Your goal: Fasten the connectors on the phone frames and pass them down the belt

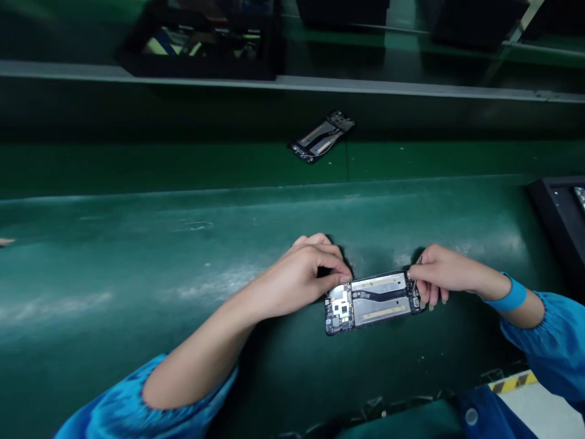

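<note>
Green matting, scuffed pale in streaks, covers the workbench (137, 262) where a person in blue sleeves handles an opened phone chassis (372, 302). Nearest the camera, a strip of yellow-and-black hazard tape (512, 382) and a patch of pale floor show at the lower right, and both forearms run out of the frame at the bottom edge. The chassis lies flat on the mat between the hands, its long axis running left to right across the view, the circuit-board end toward the left hand and the inner side facing up. The left hand (301, 274) pinches the upper left corner, fingers curled close together. The right hand (441, 271), a blue band (512, 296) on its wrist, grips the right end with narrow, bent fingers; something thin and dark seems to sit at the fingertips, too small to identify. A black tray (555, 213) is cut off at the right edge. Farther back, a second chassis (321, 136) lies tilted on a raised green strip. Beyond a pale rail (320, 84), dark bins (201, 42) sit blurred, their contents unreadable.
</note>
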`<state>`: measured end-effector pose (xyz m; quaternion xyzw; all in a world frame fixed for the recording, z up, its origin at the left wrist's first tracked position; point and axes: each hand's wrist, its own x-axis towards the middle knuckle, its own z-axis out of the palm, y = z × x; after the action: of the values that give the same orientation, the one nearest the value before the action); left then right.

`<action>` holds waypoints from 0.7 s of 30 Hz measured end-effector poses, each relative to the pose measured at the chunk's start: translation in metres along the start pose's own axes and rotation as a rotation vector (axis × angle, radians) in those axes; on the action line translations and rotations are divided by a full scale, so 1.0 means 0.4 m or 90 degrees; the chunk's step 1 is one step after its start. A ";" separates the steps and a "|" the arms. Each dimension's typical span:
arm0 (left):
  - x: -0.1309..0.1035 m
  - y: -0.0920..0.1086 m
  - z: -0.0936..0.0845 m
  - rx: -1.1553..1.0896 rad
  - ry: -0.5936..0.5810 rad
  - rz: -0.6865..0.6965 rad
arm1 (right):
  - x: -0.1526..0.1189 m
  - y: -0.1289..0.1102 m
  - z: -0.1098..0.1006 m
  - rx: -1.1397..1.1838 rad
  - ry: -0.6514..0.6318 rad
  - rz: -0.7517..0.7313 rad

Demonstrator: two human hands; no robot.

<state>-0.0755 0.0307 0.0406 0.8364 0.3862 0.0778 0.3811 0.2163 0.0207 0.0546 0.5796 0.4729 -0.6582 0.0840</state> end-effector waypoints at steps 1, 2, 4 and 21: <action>0.001 0.003 0.004 -0.005 0.002 -0.005 | 0.002 0.002 0.000 0.001 0.000 0.000; 0.001 0.005 0.006 -0.010 0.004 -0.005 | 0.004 0.005 0.000 0.001 -0.002 -0.001; 0.002 0.007 0.007 -0.013 0.009 0.003 | 0.008 0.012 -0.001 -0.002 -0.002 -0.008; 0.010 -0.009 0.003 -0.066 -0.035 -0.018 | -0.006 -0.003 0.002 -0.011 0.005 0.001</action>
<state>-0.0743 0.0343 0.0365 0.8117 0.3832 0.0693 0.4353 0.2157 0.0198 0.0573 0.5817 0.4788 -0.6517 0.0876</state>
